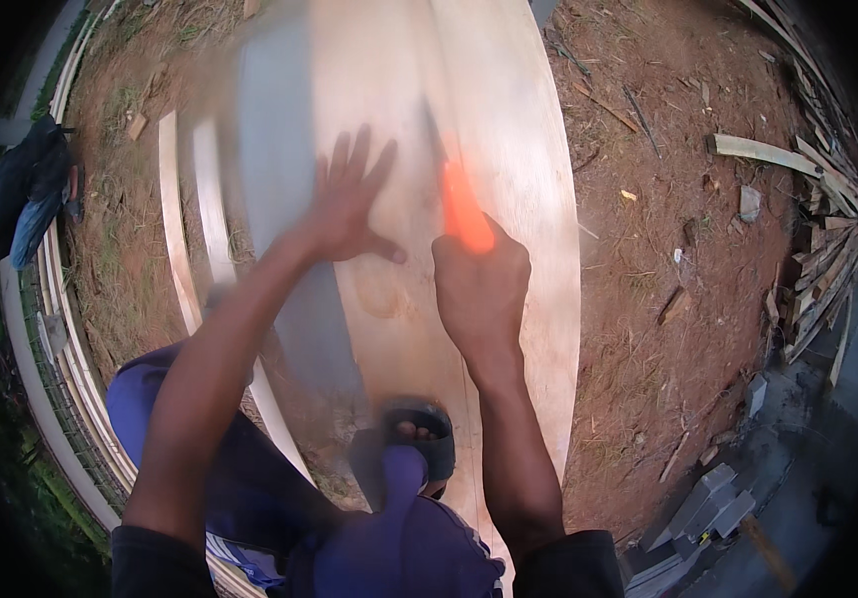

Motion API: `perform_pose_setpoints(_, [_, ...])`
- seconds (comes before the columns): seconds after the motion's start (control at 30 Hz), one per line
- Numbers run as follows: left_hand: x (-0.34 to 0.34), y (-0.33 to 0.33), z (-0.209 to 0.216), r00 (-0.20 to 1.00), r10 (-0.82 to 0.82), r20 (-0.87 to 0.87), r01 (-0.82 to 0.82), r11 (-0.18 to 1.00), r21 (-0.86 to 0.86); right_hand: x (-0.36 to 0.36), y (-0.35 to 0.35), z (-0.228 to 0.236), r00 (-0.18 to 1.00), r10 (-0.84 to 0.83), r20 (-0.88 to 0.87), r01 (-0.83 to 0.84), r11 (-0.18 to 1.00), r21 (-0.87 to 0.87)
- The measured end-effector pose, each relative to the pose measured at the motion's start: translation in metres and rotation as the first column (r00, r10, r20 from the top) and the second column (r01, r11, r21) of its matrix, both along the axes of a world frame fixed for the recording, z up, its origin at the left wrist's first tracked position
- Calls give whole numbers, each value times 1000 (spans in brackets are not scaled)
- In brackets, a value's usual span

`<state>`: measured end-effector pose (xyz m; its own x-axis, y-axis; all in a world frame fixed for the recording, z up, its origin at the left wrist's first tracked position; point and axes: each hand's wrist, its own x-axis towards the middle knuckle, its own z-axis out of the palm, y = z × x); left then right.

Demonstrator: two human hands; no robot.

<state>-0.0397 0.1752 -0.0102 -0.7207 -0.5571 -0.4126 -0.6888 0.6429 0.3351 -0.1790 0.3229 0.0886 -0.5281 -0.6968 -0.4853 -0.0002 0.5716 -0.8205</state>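
A broad sheet of pale plywood (538, 299) stretches away in front of me, with a thin dark line running along its length. My right hand (484, 289) is closed round the orange handle (464, 214) of a handsaw. The saw's grey blade (431, 125) points away from me and is smeared, so its teeth cannot be made out. To the left of the saw, my left hand (349, 214) lies on the plywood with its fingers spread. My sandalled foot (424, 431) rests on the near part of the sheet.
A grey strip (279, 199) shows along the plywood's left side. Narrow planks (177, 209) lie on the dirt further left, where another person's legs (35, 199) appear. At right, a heap of scrap wood (828, 259) and grey blocks (703, 508) border the ground.
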Motion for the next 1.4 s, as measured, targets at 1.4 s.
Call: perform_pose_setpoints(1.4, [-25,1,10,998,-37,55,39,999,-28,-13,-1,-23,995,-38,-94,29,994,-103])
